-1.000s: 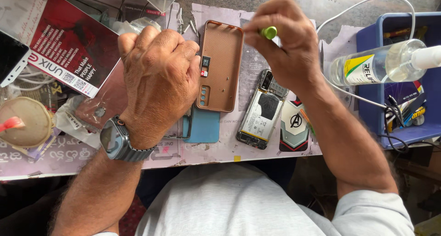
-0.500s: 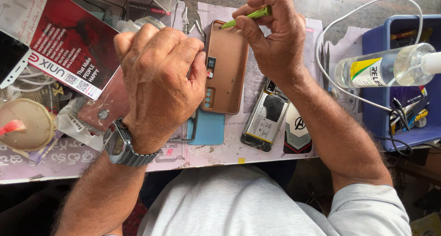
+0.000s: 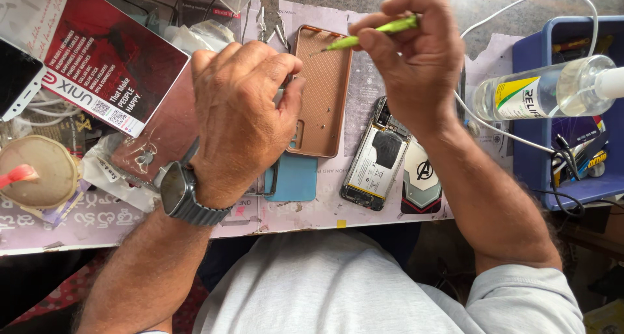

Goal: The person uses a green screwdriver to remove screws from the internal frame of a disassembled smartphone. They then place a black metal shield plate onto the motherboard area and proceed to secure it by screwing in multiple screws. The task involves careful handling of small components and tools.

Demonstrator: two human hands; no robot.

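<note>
Head view. The tan phone case (image 3: 322,93) lay inner face up on the worktop (image 3: 97,220), steadied at its 9 o'clock edge by the left hand (image 3: 240,119), fingers curled shut on that edge. The right hand (image 3: 413,54) was closed on a green-handled tool (image 3: 370,34), tip just above the case's upper part. Work was judged midway: an opened phone (image 3: 377,155) lay at 4 o'clock, unassembled. Open room was scarce: a blue tray (image 3: 530,113) and clear spray bottle (image 3: 546,90) at 3 o'clock, a red box (image 3: 107,61) at 9 o'clock.
</note>
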